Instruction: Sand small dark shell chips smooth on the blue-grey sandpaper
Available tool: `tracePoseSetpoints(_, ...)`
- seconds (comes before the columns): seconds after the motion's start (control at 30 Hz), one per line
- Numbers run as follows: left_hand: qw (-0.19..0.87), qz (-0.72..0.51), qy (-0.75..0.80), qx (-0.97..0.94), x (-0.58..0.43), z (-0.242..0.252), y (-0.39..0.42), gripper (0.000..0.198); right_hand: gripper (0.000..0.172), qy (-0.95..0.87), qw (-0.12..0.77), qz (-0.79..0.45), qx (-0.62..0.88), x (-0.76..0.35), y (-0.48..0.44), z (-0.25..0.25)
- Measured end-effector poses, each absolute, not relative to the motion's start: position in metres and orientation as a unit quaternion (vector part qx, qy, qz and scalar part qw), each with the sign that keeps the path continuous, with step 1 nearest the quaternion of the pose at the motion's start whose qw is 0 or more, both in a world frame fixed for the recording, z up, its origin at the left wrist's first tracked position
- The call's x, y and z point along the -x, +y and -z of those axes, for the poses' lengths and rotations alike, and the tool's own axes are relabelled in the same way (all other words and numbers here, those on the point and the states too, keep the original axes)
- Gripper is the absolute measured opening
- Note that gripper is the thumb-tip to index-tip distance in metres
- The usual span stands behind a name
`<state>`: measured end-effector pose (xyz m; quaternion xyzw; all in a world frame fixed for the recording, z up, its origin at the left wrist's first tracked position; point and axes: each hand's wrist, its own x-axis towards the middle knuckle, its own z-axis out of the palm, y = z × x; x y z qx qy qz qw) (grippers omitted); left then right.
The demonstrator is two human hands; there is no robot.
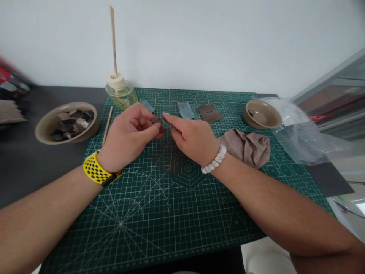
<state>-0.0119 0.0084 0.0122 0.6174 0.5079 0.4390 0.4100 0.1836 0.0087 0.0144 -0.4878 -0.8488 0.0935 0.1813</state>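
My left hand (131,133), with a yellow watch strap on the wrist, is pinched on a small dark piece (156,120) above the green cutting mat (159,198). My right hand (192,137), wearing a white bead bracelet, is closed round a thin dark thing (171,125) whose tip points at that piece. The two hands almost touch over the mat's far middle. What the thin thing is I cannot make out.
A tan bowl (42,131) of dark and pale pieces sits at the left. A glass reed-stick bottle (121,93), two bluish sheets (186,109), a brown sheet (209,113), a crumpled cloth (248,146), a second bowl (261,114) and a clear plastic bag (302,137) lie farther back and right.
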Motion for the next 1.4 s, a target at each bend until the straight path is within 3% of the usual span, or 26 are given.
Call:
tracePoseSetpoints(0.23, 0.323, -0.4, 0.523, -0.68, 0.015, -0.013, 0.009, 0.019, 0.056, -0.857, 0.218, -0.107, 0.455, -0.184, 0.005, -0.011)
tracePoseSetpoints(0.83, 0.365, -0.434, 0.493, -0.66, 0.013, -0.014, 0.008, 0.02, 0.057, -0.853, 0.16, -0.093, 0.489, -0.181, 0.008, -0.017)
tracePoseSetpoints(1.1, 0.336, -0.423, 0.474, -0.696, 0.018, -0.003, 0.016, 0.012, 0.059, -0.862, 0.21, -0.085, 0.453, -0.181, 0.004, -0.016)
tracePoseSetpoints(1.4, 0.302, -0.425, 0.531, -0.668, 0.013, -0.008, 0.01, 0.014, 0.063, -0.875, 0.195, -0.119, 0.426, -0.182, 0.008, -0.018)
